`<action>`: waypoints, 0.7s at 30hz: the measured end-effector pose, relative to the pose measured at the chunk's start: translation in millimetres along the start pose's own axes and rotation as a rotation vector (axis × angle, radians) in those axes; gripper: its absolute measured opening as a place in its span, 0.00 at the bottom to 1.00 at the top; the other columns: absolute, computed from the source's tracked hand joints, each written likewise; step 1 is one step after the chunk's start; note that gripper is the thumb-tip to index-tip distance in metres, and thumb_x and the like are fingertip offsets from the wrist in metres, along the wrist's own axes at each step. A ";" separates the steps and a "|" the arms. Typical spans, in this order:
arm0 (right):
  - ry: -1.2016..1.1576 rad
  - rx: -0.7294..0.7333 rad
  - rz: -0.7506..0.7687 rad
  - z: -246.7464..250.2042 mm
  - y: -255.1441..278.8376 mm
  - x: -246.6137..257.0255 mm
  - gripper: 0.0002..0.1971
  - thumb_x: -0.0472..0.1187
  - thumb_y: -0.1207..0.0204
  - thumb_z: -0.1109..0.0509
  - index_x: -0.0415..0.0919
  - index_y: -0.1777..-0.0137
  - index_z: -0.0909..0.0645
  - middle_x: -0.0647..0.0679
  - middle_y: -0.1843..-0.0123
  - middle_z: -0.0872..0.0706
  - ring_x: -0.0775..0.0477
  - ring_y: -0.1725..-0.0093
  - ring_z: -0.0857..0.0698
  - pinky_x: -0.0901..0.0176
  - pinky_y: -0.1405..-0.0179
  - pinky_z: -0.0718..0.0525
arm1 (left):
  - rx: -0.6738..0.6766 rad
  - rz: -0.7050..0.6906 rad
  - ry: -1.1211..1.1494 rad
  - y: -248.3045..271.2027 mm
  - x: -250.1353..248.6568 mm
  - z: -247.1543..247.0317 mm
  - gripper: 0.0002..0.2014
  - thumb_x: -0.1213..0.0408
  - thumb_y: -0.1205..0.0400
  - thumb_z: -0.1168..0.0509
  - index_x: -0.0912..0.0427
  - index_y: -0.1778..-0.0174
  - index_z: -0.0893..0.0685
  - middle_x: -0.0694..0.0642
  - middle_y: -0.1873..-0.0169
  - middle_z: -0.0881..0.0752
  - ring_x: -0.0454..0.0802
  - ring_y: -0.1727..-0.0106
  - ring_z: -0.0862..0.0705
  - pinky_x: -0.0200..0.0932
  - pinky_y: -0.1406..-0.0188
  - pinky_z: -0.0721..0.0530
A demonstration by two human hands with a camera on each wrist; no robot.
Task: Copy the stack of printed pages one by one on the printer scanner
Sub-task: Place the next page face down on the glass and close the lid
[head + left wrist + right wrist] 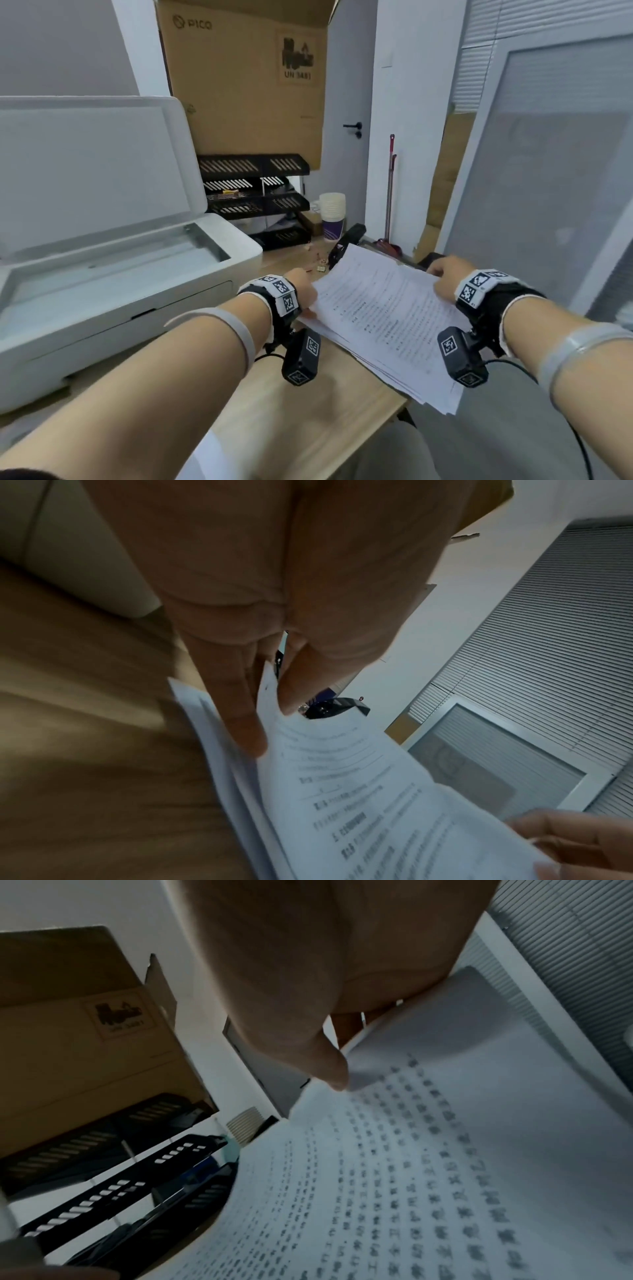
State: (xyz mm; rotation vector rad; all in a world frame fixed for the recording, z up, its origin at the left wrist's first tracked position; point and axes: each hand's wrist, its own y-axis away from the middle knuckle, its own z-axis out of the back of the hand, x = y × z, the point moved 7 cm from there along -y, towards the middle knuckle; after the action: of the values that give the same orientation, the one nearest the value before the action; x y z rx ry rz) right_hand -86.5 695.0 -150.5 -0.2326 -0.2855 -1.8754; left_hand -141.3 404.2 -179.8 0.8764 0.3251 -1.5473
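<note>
Pages (387, 322) lie in a loose stack at the right edge of the table (291, 421), partly overhanging it. The top sheet is raised off the rest — the left hand (301, 287) pinches its near-left edge between thumb and fingers (240, 718), and the right hand (445, 277) grips the far-right edge, thumb on the printed face. Both hands hold that one sheet, as far as the wrist views show.

The printer (113, 274) stands on the left of the table with its lid (92, 164) up and the glass (116, 267) bare, so no page is placed yet. I would judge the task to be at lifting a sheet for scanning; whether any copies are already made cannot be told, and a thick stack remains.

Behind, near the far edge, a black tray rack (255, 195) holds a few papers and small items, too small to name. Paper cups (331, 216) stand nested beside it.
</note>
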 end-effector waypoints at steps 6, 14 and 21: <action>-0.018 -0.088 0.293 4.1 40.0 110.5 0.17 0.40 0.22 0.33 0.50 0.33 0.21 0.48 0.37 0.17 0.45 0.42 0.16 0.56 0.46 0.18 | -0.071 -0.024 -0.085 18.2 28.5 33.7 0.19 0.68 0.21 0.31 0.68 0.34 0.18 0.64 0.39 0.13 0.63 0.39 0.14 0.52 0.41 0.13; -0.384 0.598 0.648 -112.8 140.1 275.4 0.06 0.44 0.21 0.26 0.42 0.56 0.16 0.51 0.65 0.11 0.50 0.66 0.12 0.58 0.66 0.13 | -0.065 -0.042 0.009 98.7 107.6 93.1 0.10 0.64 0.17 0.31 0.55 0.41 0.11 0.56 0.61 0.12 0.46 0.66 0.18 0.43 0.64 0.15; -0.138 0.672 0.658 -168.6 169.4 318.3 0.26 0.61 0.31 0.21 0.33 0.55 0.13 0.43 0.60 0.07 0.41 0.59 0.07 0.48 0.54 0.08 | -0.208 0.220 -0.259 181.5 210.4 148.9 0.18 0.49 0.20 0.30 0.46 0.34 0.15 0.45 0.40 0.12 0.45 0.44 0.15 0.46 0.34 0.20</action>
State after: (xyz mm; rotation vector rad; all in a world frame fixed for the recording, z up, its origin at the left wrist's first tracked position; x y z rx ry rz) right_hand -28.8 304.4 -201.6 0.0138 -0.8061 -1.0405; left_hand -9.4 118.0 -173.5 0.5231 0.1904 -1.3745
